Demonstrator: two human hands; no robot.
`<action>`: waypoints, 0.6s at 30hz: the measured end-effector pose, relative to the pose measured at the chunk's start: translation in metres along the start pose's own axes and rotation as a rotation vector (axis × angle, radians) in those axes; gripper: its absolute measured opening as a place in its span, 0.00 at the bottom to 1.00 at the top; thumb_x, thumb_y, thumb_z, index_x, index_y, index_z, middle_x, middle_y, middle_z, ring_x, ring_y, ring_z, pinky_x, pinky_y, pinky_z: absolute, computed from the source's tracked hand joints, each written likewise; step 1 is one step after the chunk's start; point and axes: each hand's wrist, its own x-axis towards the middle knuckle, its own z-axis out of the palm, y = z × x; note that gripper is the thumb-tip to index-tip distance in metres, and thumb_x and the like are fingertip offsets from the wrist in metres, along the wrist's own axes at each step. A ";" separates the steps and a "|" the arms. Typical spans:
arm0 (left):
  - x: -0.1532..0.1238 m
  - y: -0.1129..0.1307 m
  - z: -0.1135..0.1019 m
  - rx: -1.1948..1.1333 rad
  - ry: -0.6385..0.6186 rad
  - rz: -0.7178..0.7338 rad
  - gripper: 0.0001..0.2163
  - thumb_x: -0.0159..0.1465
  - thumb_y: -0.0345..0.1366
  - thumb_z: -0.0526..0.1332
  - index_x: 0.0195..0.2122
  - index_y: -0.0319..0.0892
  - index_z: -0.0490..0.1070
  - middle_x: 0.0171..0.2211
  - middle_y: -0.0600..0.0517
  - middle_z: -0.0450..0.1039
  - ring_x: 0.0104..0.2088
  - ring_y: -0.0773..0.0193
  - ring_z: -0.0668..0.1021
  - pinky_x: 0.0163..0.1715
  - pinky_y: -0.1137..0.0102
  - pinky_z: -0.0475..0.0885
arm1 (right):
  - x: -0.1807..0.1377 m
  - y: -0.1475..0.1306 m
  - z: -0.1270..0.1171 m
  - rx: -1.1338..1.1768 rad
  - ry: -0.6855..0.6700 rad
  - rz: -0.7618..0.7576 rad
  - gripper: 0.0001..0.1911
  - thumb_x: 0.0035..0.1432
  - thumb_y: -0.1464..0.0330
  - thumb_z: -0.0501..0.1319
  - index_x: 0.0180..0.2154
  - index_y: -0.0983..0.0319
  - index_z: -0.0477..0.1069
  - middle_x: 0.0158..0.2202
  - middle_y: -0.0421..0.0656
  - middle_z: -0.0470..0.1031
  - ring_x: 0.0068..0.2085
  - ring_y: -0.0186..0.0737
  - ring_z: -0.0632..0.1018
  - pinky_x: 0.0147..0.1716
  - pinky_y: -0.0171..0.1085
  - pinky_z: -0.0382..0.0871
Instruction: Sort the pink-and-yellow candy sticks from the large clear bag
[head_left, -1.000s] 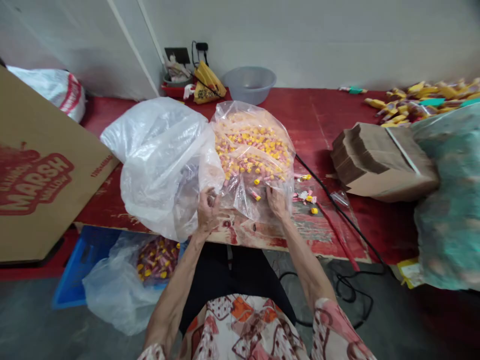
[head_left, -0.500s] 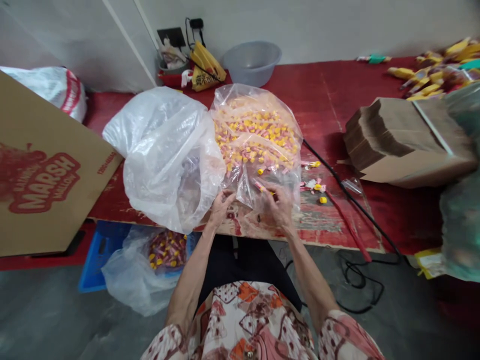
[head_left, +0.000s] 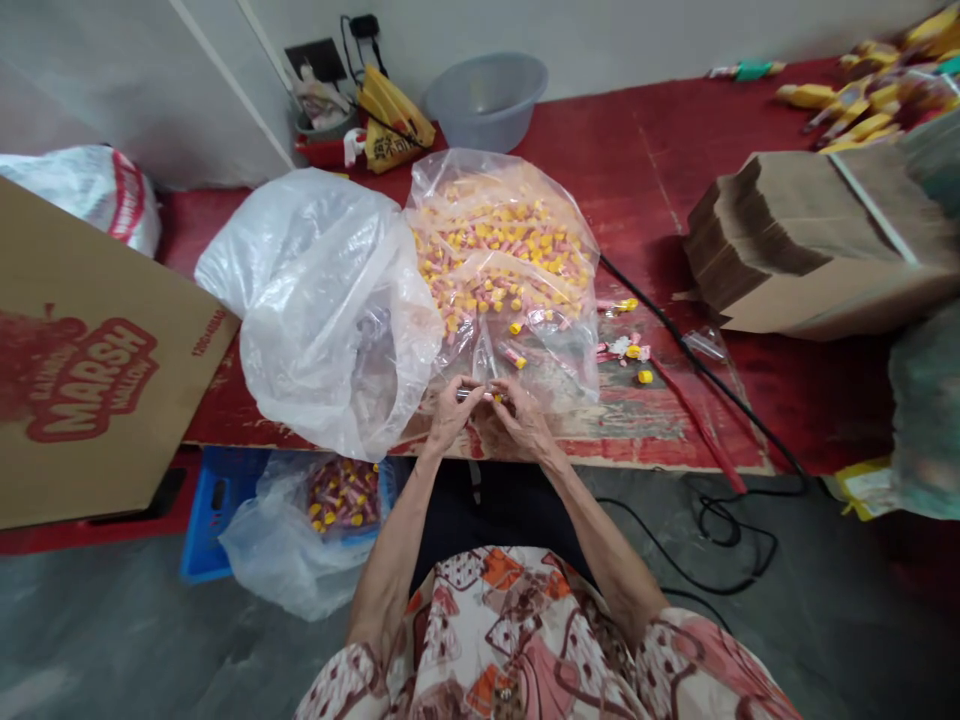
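Note:
My left hand (head_left: 450,415) is closed on a small clear tube (head_left: 466,393), just over the table's front edge. My right hand (head_left: 523,420) pinches a small pink piece with a yellow cap (head_left: 496,397), held up against the tube's end. Beyond both hands lies an open clear bag (head_left: 577,375) of many small pink tubes with yellow caps (head_left: 502,245). One loose pink capped tube (head_left: 514,357) rests in the bag's mouth. Left of it is a bulky translucent white bag (head_left: 300,290); what it holds shows only dimly.
A cardboard box (head_left: 97,370) stands at the left. Below, a blue crate (head_left: 202,530) holds a bag of capped tubes. Flattened cardboard (head_left: 795,250) lies at the right, near a black cable (head_left: 675,345). A plastic basin (head_left: 487,105) stands at the back.
My right hand has come left, away from the clear bag's mouth, to meet my left hand. A tube and a capped piece now show between my fingers. The view has shifted slightly.

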 end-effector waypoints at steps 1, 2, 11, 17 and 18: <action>0.000 0.000 0.003 0.094 0.004 0.075 0.14 0.68 0.50 0.70 0.39 0.44 0.76 0.35 0.51 0.77 0.35 0.62 0.79 0.39 0.68 0.77 | -0.004 0.003 0.002 -0.040 0.053 -0.022 0.19 0.73 0.65 0.57 0.61 0.57 0.74 0.59 0.52 0.82 0.59 0.50 0.84 0.59 0.50 0.81; 0.000 -0.001 0.007 0.196 0.006 0.157 0.10 0.70 0.46 0.68 0.40 0.45 0.76 0.39 0.50 0.79 0.39 0.59 0.80 0.44 0.65 0.78 | -0.007 0.006 0.003 -0.085 0.117 -0.033 0.20 0.72 0.68 0.56 0.62 0.58 0.74 0.62 0.53 0.80 0.63 0.51 0.82 0.64 0.52 0.78; 0.004 0.003 0.042 0.703 -0.269 0.455 0.15 0.70 0.25 0.59 0.55 0.43 0.75 0.51 0.42 0.77 0.50 0.52 0.81 0.54 0.60 0.77 | -0.021 0.029 -0.009 -0.189 0.493 0.159 0.19 0.72 0.69 0.50 0.55 0.59 0.76 0.53 0.52 0.81 0.56 0.49 0.81 0.63 0.51 0.76; 0.021 0.004 0.018 0.280 -0.172 0.100 0.21 0.64 0.31 0.68 0.58 0.44 0.70 0.38 0.54 0.76 0.33 0.65 0.77 0.38 0.70 0.75 | -0.016 0.026 -0.004 -0.152 0.492 0.148 0.18 0.73 0.69 0.51 0.53 0.58 0.78 0.51 0.52 0.83 0.54 0.52 0.81 0.61 0.53 0.77; 0.022 0.003 0.014 0.214 -0.143 0.040 0.21 0.64 0.33 0.70 0.58 0.44 0.70 0.36 0.56 0.75 0.32 0.66 0.77 0.37 0.71 0.74 | -0.015 0.026 -0.004 -0.151 0.488 0.150 0.18 0.72 0.69 0.51 0.52 0.58 0.78 0.51 0.51 0.83 0.54 0.52 0.81 0.60 0.52 0.77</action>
